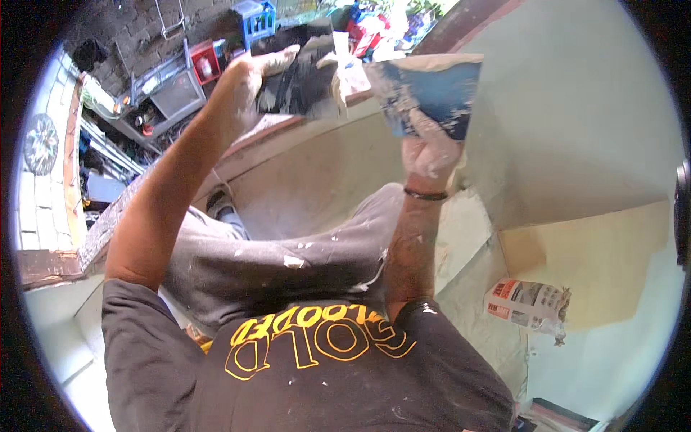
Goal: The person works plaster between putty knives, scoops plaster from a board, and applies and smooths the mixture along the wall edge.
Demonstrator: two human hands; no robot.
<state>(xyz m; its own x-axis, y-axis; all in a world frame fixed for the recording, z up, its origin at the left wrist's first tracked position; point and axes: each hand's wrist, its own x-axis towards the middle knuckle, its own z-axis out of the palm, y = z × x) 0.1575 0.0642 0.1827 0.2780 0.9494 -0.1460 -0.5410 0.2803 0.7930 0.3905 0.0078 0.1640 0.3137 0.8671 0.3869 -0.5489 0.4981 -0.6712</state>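
Observation:
In my left hand (258,68), raised at the upper middle, I grip a dark flat plate (299,90). White filler (353,78) clings to its right end. My right hand (432,157), dusty with filler, is closed around a wide putty knife (440,90) just to the right. Its broad blade points up and away from me, reflecting blue, with filler smeared along its left side and far edge. The knife's left corner is close to the filler on the plate; I cannot tell whether they touch. The putty knife's handle is mostly hidden in my fist.
A sill (277,129) runs beneath the plate. Beyond it are a blue crate (257,20), a red bin (206,63) and clutter. A pale wall (576,122) rises at right, with a crumpled printed bag (525,306) below. My legs (281,266) are bent beneath my arms.

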